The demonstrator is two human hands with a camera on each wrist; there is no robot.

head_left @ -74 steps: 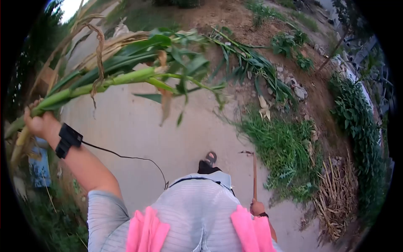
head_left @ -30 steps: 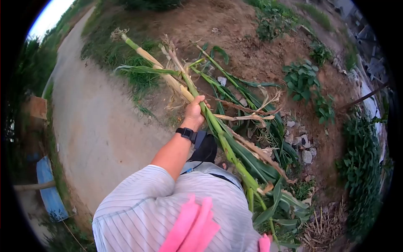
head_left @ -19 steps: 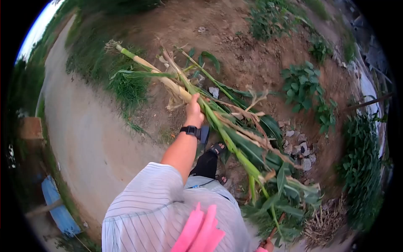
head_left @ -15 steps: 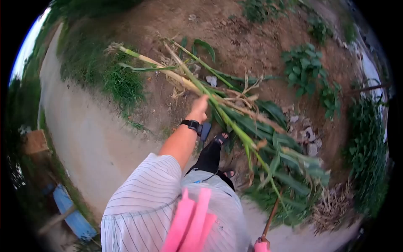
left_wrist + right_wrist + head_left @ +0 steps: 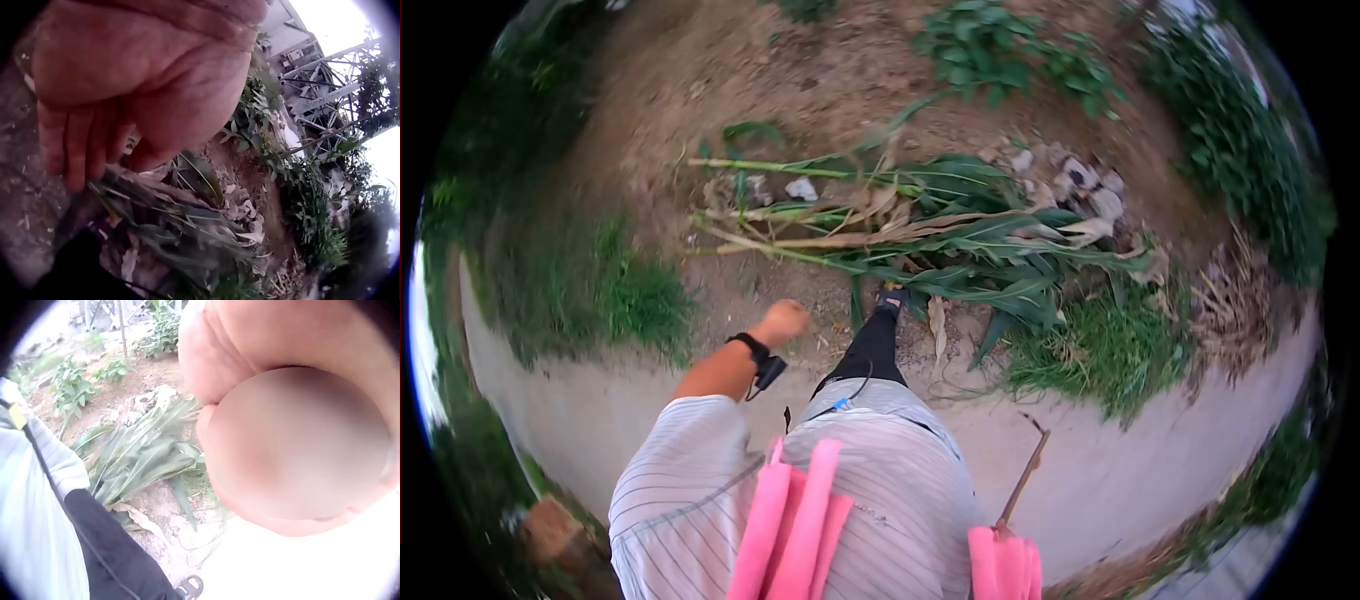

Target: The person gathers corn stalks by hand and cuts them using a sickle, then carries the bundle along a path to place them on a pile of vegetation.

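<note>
In the head view, my left hand [image 5: 785, 322] is empty, held low over the bare ground to the left of my foot. Its fingers hang fairly straight in the left wrist view, apart from anything. Beyond it lies a pile of cut corn stalks [image 5: 990, 215], with long green leaves and some dry brown ones, butt ends to the left. My right hand [image 5: 275, 356] curls round the handle of a sickle [image 5: 1024, 477], though a pink strap hides that hand in the head view. The sickle's thin blade points up and left, over the pale path.
White stones [image 5: 1090, 190] lie at the pile's right end. Green grass [image 5: 1100, 350] and a heap of dry stalks [image 5: 1235, 310] border the concrete path [image 5: 1160, 480]. Leafy plants [image 5: 985, 45] grow on the dirt slope behind. My sandalled foot [image 5: 890, 298] stands close to the pile.
My left hand has let go of the corn stalks it swung over from the left, and they now lie on the pile. The hand has drawn back left; the view has turned right.
</note>
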